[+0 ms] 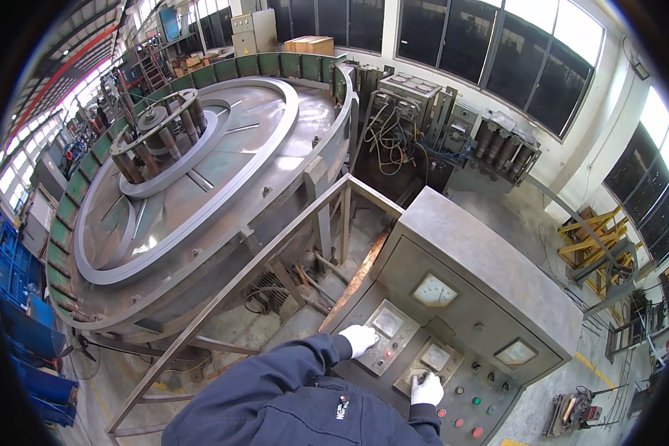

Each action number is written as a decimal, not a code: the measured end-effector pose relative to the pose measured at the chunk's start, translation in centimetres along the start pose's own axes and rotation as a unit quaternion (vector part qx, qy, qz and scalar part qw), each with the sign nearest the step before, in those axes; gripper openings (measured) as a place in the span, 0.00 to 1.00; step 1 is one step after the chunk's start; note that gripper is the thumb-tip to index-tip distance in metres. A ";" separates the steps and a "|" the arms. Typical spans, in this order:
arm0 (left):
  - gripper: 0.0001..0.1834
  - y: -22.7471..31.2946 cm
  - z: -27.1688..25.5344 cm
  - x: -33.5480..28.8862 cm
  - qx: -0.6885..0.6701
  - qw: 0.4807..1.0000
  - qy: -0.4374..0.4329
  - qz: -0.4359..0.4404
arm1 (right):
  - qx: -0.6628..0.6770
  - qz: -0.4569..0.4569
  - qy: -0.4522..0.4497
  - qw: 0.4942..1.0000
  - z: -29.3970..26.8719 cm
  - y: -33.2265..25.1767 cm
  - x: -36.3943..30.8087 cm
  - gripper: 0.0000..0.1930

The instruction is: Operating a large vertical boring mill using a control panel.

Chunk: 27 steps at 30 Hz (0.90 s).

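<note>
My left hand (360,340), in a white glove, rests at the left control module (384,320) of a grey console (490,256). Its fingers are drawn together at the module's edge, and whatever lies under them is hidden. My right hand (427,389), also white-gloved, is on the right control module (432,357), fingers closed around a small dark knob (420,374). Each module carries a small meter above its controls. Two larger dial gauges, a left gauge (434,291) and a right gauge (516,352), sit on the console's upright face.
Beyond a metal railing (253,271) stands a large round machine table (267,160) with raised rings and a green rim. Red push buttons (477,432) and a green one (476,401) line the console's right side. Yellow steel frames (595,238) stand at the far right.
</note>
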<state>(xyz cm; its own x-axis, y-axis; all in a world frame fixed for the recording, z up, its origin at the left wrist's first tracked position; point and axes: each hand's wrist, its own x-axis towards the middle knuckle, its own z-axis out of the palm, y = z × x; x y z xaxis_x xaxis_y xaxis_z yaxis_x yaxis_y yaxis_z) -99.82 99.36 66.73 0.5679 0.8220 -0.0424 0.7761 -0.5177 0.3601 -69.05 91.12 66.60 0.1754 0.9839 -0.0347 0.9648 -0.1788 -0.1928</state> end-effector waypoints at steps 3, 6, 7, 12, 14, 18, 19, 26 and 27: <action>0.10 0.1 0.0 0.0 0.000 1.000 0.005 -0.001 | 0.010 -0.006 0.008 1.000 0.1 0.2 -0.2 0.16; 0.10 -0.2 0.4 -0.1 -0.003 1.000 0.012 0.005 | 0.022 0.001 -0.001 1.000 -0.3 -0.2 -0.1 0.18; 0.10 -0.2 0.3 -0.1 -0.007 1.000 0.009 0.006 | 0.025 0.005 -0.007 1.000 -0.5 -0.3 -0.1 0.19; 0.10 -0.3 0.3 -0.1 -0.016 1.000 0.001 0.004 | 0.021 -0.005 0.008 1.000 0.1 0.1 0.0 0.18; 0.10 -0.5 0.8 -0.2 -0.012 1.000 0.016 0.010 | 0.022 -0.009 0.012 1.000 0.6 0.4 0.0 0.17; 0.10 0.1 -0.2 0.0 -0.017 1.000 -0.014 -0.012 | 0.027 -0.011 0.021 0.999 1.0 0.6 0.0 0.16; 0.11 0.1 -0.3 0.0 -0.016 1.000 -0.015 -0.010 | 0.026 -0.012 0.025 0.999 1.0 0.6 -0.1 0.16; 0.13 -0.3 0.1 -0.2 -0.002 1.000 -0.011 0.007 | 0.020 -0.008 0.020 1.000 0.9 0.4 -0.1 0.16; 0.13 -0.2 0.0 -0.1 -0.004 1.000 -0.012 0.007 | 0.021 -0.007 0.021 1.000 1.0 0.5 0.0 0.16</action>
<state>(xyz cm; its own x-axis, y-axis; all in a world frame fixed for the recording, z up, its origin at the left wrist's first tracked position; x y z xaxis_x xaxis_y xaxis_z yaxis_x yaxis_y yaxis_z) -100.10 99.38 66.68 0.5854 0.8086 -0.0591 0.7658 -0.5275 0.3678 -68.78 91.01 65.55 0.1704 0.9853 0.0084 0.9581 -0.1637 -0.2349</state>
